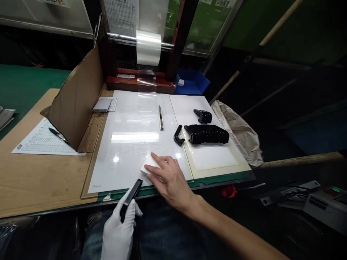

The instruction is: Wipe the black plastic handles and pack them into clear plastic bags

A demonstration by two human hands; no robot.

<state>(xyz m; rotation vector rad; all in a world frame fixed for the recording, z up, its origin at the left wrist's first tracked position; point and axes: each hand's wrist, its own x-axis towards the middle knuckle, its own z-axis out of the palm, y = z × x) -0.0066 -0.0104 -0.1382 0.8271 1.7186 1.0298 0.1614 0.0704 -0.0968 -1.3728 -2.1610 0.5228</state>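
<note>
My left hand (118, 229), in a white glove, grips a narrow black piece (133, 193) with a glossy flat face, held upright and tilted at the table's front edge. My bare right hand (172, 180) has its fingers over a small white block (148, 164) on the glass-topped surface; part of the block is hidden under them. To the right lie a hooked black piece (179, 136), a row of black pieces (207, 134) side by side and a small group of black pieces (204, 116). A utility knife (161, 117) rests beyond my right hand.
A roll of clear film (148, 47) hangs on a metal rod at the back. A blue bin (192, 83) stands right of it. On the left are a cardboard panel (78, 94), a printed sheet (40, 141) and a pen (57, 134). A crumpled bag (238, 130) hangs at the right edge.
</note>
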